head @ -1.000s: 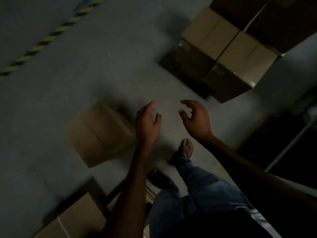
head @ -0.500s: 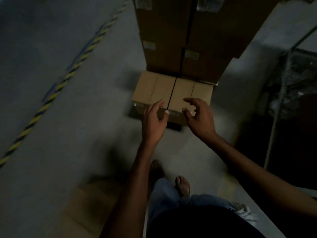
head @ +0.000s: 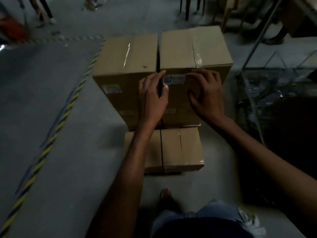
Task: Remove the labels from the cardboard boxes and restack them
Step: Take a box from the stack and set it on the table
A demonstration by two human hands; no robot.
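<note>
Two taped cardboard boxes top a stack in front of me, the left box (head: pixel 127 55) and the right box (head: pixel 192 47). A white label (head: pixel 174 79) is stuck near the top of the right box's front face. My left hand (head: pixel 151 98) touches the label's left end, with the index finger at its upper corner and the thumb just below it. My right hand (head: pixel 205 93) rests on the box front, its bent fingertips at the label's right end. Another label (head: pixel 111 88) sits on the left box's front.
Two lower boxes (head: pixel 181 148) stand on the floor against the stack, right by my foot (head: pixel 165 194). A yellow-black tape line (head: pixel 51 134) runs along the grey floor at left. A metal wire rack (head: pixel 257 66) stands at right, and furniture legs (head: pixel 187 7) behind.
I have walked up to the stack and my view has tilted up. Both hands went from hanging in the air to touching the label on the top right box.
</note>
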